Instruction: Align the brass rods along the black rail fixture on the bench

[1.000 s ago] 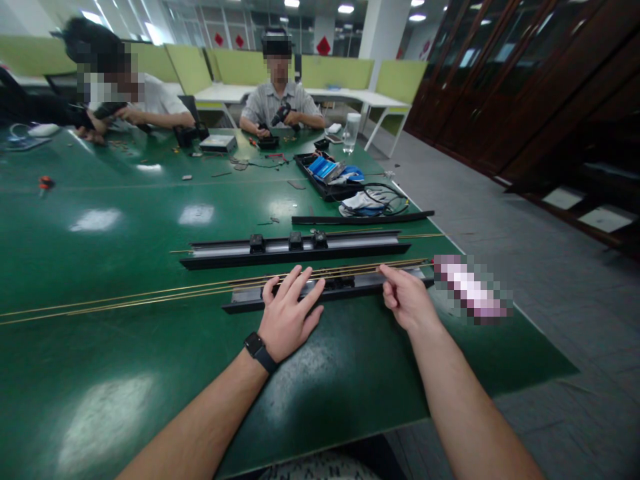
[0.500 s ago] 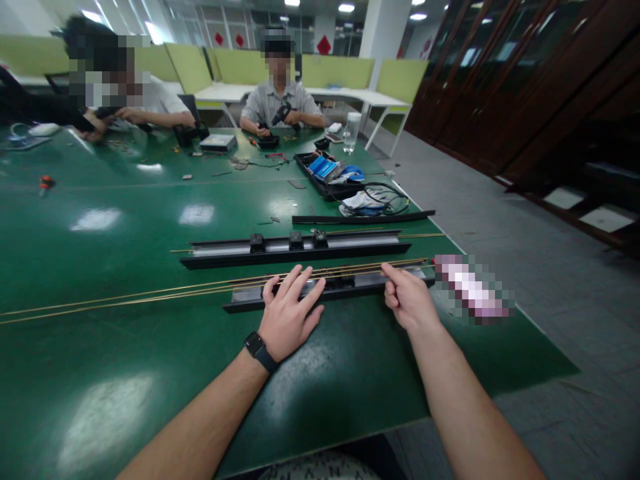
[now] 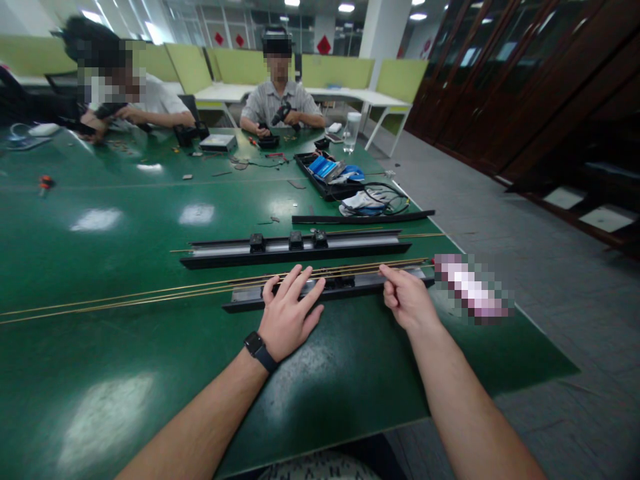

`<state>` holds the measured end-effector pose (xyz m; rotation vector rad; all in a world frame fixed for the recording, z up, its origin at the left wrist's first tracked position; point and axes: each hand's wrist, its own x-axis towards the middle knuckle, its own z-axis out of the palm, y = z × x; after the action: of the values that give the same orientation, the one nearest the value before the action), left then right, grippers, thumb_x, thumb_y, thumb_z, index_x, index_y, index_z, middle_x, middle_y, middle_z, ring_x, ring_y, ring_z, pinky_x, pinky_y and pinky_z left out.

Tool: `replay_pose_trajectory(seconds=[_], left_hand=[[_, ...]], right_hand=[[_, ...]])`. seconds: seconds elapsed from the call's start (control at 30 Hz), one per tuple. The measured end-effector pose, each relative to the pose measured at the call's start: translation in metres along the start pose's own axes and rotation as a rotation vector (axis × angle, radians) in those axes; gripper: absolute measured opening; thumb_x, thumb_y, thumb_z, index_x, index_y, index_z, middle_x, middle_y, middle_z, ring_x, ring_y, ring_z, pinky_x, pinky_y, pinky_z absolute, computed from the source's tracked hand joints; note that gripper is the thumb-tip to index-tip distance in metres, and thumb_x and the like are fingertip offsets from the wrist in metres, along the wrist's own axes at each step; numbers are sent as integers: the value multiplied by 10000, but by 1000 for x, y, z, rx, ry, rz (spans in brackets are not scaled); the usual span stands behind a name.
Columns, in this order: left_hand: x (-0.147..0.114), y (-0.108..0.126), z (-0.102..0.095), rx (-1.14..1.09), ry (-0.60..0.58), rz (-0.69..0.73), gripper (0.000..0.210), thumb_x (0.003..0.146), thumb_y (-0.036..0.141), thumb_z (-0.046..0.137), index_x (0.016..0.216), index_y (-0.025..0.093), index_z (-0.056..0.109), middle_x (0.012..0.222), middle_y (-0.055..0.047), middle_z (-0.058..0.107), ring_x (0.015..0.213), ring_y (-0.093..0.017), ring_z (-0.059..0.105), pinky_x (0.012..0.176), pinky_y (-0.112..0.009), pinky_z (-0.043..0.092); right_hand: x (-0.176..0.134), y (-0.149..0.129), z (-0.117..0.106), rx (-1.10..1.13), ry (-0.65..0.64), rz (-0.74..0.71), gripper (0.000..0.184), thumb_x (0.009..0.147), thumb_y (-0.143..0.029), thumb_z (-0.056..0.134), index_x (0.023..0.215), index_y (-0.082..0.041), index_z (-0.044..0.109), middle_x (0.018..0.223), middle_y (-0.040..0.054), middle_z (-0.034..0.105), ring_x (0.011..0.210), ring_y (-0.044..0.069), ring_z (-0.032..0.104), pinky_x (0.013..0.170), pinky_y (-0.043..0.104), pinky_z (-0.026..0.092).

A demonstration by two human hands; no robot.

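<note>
My left hand (image 3: 289,313) lies over the near black metal rail (image 3: 240,303), fingers spread and fingertips touching several long thin brass-coloured rods (image 3: 165,295). A dark watch (image 3: 254,343) is on that wrist. My right hand (image 3: 406,293) is closed near the rail's right end, its index fingertip on the rods and the other fingers curled. It appears to pinch a rod, though the thumb's contact is hidden. The rods run along the top of the rail and stick out far to the left. Black blocks (image 3: 345,277) in the rail show between my hands.
Beyond lies a second black rail (image 3: 295,255) with several black blocks. Behind it are a black strip (image 3: 365,218), gloves (image 3: 370,200) and a black tray (image 3: 325,183) of blue items. A blurred pink object (image 3: 470,287) is at right. Two people (image 3: 280,100) work across the green table.
My right hand has shifted very slightly left along the rods. My left hand stays in place. At far left, a co-worker's head and hands have moved a little.
</note>
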<state>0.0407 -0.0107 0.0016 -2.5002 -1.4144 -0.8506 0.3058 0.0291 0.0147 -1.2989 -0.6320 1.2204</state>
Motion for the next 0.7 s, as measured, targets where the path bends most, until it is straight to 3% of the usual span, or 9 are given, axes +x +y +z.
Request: replay_pose_trajectory(seconds=[0.4,0.7], left_hand=[[1,0,0,-6,-1,-7,488,937,369,607,1420,339,554,1541,-84,494,1449,-322,417,1159,-548,217],[-1,0,2,0,4,-4,472,943,371,599,1412,333,562,1549,-87,484,1454,-317,408,1155,-548,215]], right_hand=[[2,2,-1,-36,-6,-13,360,698,-436,863,769,-169,632,413,-52,495,284,55,355,271,161,191],[4,4,-4,4,-11,-7,394,664,-348,886,675,-199,521,437,-53,512,281,48,350,263,162,212]])
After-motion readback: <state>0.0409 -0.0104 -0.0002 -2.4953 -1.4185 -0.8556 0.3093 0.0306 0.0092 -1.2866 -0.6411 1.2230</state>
